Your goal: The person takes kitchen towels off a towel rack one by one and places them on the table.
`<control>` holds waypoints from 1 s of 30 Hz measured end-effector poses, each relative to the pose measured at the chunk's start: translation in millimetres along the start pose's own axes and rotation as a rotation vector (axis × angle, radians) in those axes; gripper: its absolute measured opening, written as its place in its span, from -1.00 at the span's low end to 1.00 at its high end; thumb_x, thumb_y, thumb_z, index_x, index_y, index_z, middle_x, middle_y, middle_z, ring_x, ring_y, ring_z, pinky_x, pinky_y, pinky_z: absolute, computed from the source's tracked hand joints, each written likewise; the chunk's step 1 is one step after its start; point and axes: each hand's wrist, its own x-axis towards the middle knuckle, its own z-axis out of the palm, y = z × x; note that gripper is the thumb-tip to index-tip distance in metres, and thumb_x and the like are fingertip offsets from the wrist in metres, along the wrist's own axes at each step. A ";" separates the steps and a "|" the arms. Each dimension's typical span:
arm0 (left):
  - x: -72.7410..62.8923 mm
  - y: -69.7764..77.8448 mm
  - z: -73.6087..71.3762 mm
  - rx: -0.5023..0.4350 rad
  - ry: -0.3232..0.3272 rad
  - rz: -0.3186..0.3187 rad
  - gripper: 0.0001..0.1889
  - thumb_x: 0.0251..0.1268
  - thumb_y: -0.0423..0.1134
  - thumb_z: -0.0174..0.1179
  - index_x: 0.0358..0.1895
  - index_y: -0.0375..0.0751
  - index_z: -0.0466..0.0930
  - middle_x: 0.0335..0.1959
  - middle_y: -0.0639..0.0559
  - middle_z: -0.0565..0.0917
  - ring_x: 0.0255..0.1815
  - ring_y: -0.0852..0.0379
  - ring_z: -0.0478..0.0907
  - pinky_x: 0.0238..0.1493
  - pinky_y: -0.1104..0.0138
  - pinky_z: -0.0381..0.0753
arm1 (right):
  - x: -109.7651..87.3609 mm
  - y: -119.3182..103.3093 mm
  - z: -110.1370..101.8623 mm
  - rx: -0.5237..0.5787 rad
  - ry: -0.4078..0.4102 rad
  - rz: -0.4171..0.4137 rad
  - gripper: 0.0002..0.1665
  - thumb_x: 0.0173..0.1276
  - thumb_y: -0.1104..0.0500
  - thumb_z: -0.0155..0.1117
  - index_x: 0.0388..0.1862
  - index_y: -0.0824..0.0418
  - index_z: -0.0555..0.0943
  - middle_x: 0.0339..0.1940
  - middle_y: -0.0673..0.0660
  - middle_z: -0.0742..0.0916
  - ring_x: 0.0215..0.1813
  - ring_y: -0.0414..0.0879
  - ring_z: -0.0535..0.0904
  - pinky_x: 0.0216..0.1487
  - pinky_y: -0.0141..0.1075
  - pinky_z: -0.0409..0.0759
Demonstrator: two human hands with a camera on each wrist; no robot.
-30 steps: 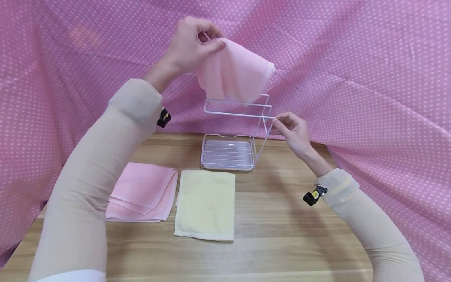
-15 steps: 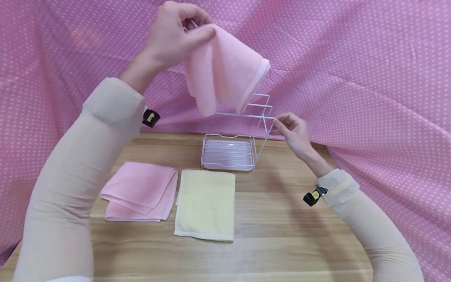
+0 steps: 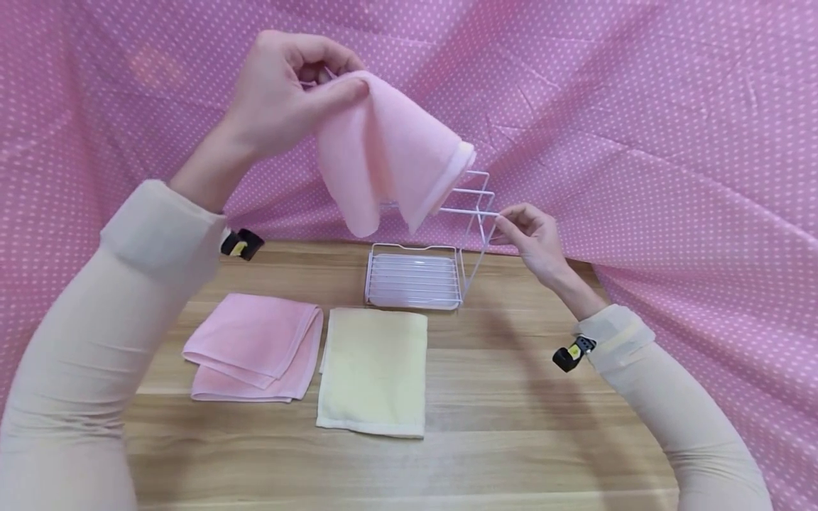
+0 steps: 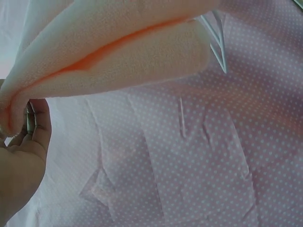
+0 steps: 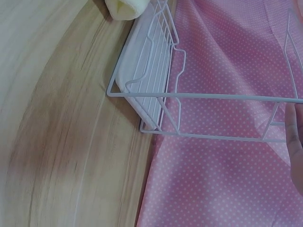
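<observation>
High on the left, my left hand (image 3: 281,96) pinches a folded pink towel (image 3: 415,142) between thumb and fingers. The towel hangs down in loose folds, its white-edged end pointing right, and overlaps the top bars of a white wire rack (image 3: 469,211) in the head view. In the left wrist view the towel (image 4: 118,56) droops from the fingers, with a bit of the rack (image 4: 220,47) showing behind its far end. My right hand (image 3: 533,238) grips the rack's upper right corner. The right wrist view shows fingers (image 5: 294,137) at the rack's long side bar (image 5: 213,97).
A second pink towel (image 3: 249,341) lies folded on the wooden table (image 3: 511,440) at left. Beside it lies a folded yellow towel (image 3: 373,372), just in front of the rack's lower shelf and white tray (image 3: 415,280). A pink dotted cloth (image 3: 671,142) hangs behind.
My left hand has drawn the pink towel leftward and nearer, first rising, then lowering, so more of the rack's top is covered in view. My right hand stays at the rack's corner.
</observation>
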 end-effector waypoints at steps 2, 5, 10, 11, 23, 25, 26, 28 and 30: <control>-7.4 2.5 -1.9 -0.013 0.002 -0.002 -0.84 0.32 -0.24 0.43 -0.14 -0.23 0.83 -0.51 0.31 0.67 -0.58 0.34 0.44 -0.56 0.57 0.40 | 0.0 -0.6 -0.1 0.001 -0.005 -0.003 -0.82 0.53 0.40 0.24 -0.15 0.13 0.68 -0.30 -0.06 0.80 -0.30 -0.27 0.80 -0.10 -0.29 0.82; -17.6 6.6 -4.0 -0.025 -0.002 -0.009 -0.85 0.31 -0.26 0.44 -0.15 -0.25 0.84 -0.51 0.31 0.69 -0.58 0.35 0.48 -0.56 0.58 0.45 | -0.3 -1.3 -0.4 -0.006 -0.009 -0.006 -0.82 0.54 0.40 0.24 -0.15 0.13 0.68 -0.30 -0.05 0.80 -0.29 -0.27 0.80 -0.10 -0.30 0.82; -34.5 8.7 -3.1 0.005 -0.027 -0.031 -0.82 0.30 -0.23 0.46 -0.13 -0.24 0.84 -0.49 0.35 0.71 -0.54 0.34 0.55 -0.52 0.58 0.52 | -0.5 -1.0 -0.8 -0.006 -0.003 -0.006 -0.79 0.53 0.40 0.24 -0.15 0.09 0.68 -0.30 -0.04 0.81 -0.29 -0.27 0.80 -0.09 -0.30 0.82; -38.1 8.1 -2.1 0.016 -0.035 -0.031 -0.82 0.31 -0.22 0.47 -0.12 -0.23 0.84 -0.49 0.35 0.71 -0.53 0.33 0.56 -0.51 0.58 0.53 | -0.5 -0.9 -0.9 -0.009 -0.001 -0.005 -0.78 0.53 0.40 0.24 -0.16 0.08 0.68 -0.30 -0.04 0.81 -0.29 -0.28 0.79 -0.09 -0.31 0.82; -77.7 -12.2 29.0 0.028 -0.119 0.006 -0.84 0.34 -0.25 0.43 -0.11 -0.24 0.84 -0.38 -0.07 0.79 -0.50 0.26 0.56 -0.46 0.54 0.53 | -1.8 0.2 -1.2 -0.015 -0.002 0.002 -0.81 0.54 0.39 0.23 -0.13 0.11 0.67 -0.30 -0.06 0.80 -0.31 -0.29 0.79 -0.11 -0.39 0.81; -83.3 -17.2 36.4 0.020 -0.126 0.006 -0.84 0.33 -0.26 0.43 -0.12 -0.24 0.85 -0.38 -0.11 0.79 -0.50 0.27 0.55 -0.46 0.54 0.51 | -2.0 0.2 -1.3 -0.022 -0.001 0.004 -0.79 0.55 0.39 0.24 -0.14 0.08 0.68 -0.30 -0.06 0.80 -0.31 -0.29 0.79 -0.11 -0.39 0.81; -86.0 -19.7 40.3 0.009 -0.132 0.001 -0.85 0.33 -0.27 0.43 -0.12 -0.25 0.84 -0.38 -0.13 0.79 -0.50 0.27 0.55 -0.45 0.54 0.52 | -1.9 0.3 -1.5 -0.026 -0.003 0.003 -0.79 0.55 0.38 0.24 -0.14 0.07 0.68 -0.30 -0.06 0.80 -0.30 -0.29 0.79 -0.11 -0.39 0.81; -91.4 -25.2 48.4 -0.023 -0.149 -0.013 -0.85 0.33 -0.29 0.43 -0.12 -0.26 0.84 -0.37 -0.15 0.80 -0.48 0.26 0.56 -0.43 0.53 0.54 | -1.8 0.2 -1.5 -0.027 -0.004 0.002 -0.79 0.55 0.38 0.24 -0.14 0.06 0.68 -0.30 -0.05 0.80 -0.30 -0.29 0.79 -0.11 -0.39 0.81; -96.5 -30.4 56.9 -0.056 -0.170 -0.032 -0.86 0.34 -0.31 0.42 -0.11 -0.27 0.83 -0.35 -0.17 0.80 -0.46 0.24 0.57 -0.41 0.52 0.55 | -1.7 0.1 -1.4 -0.023 -0.007 0.001 -0.79 0.55 0.38 0.24 -0.14 0.07 0.68 -0.30 -0.04 0.80 -0.30 -0.28 0.79 -0.11 -0.39 0.81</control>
